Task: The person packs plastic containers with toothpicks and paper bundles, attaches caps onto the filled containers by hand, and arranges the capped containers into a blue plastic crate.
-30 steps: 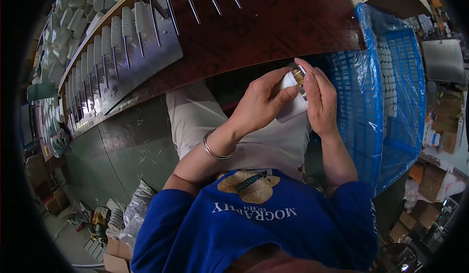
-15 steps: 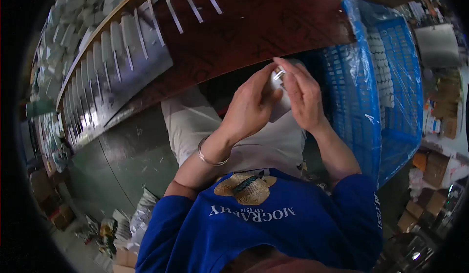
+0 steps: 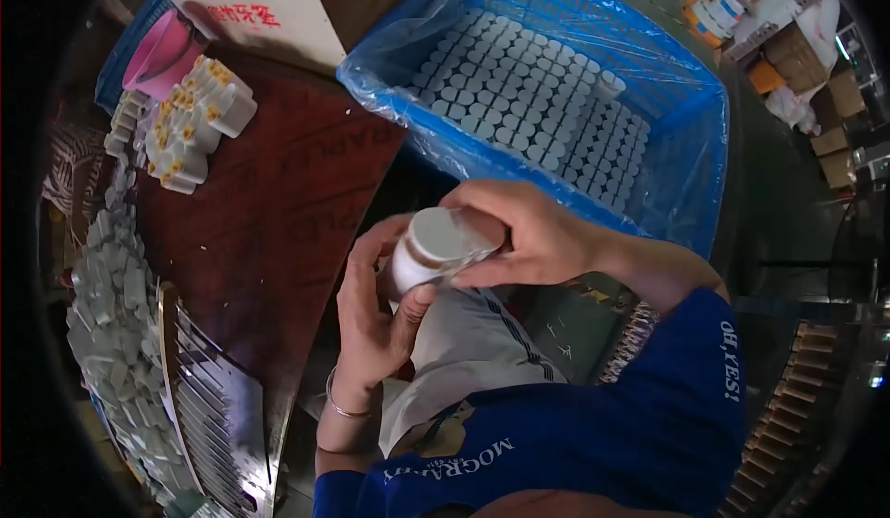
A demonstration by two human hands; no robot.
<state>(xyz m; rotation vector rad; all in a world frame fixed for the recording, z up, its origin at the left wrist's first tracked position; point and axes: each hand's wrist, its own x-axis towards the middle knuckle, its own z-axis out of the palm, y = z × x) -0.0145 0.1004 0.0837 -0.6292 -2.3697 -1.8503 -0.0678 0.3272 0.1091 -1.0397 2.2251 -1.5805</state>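
Between my two hands, over my lap, is a white plastic jar [image 3: 414,272] with a flat round top, tilted. My left hand [image 3: 371,309] wraps its side, the thumb along the lower front. My right hand [image 3: 533,235] closes around its right side near the top, covering part of it. Something thin and shiny shows by the right fingers; I cannot make out what it is. Ahead to the right, a blue plastic-lined crate [image 3: 681,217] holds rows of white round-topped pieces [image 3: 519,101].
A dark red table [image 3: 269,166] lies to the left. On it are a cluster of white containers with yellow parts [image 3: 199,115] and a slotted metal rack [image 3: 218,407]. Many translucent pieces [image 3: 111,323] are heaped beyond. A pink bucket [image 3: 165,54] and a box with red writing [image 3: 260,12] stand at the back.
My view has turned to the right, bringing the crate's contents into sight. My hands have shifted around the white jar, whose flat top now shows.
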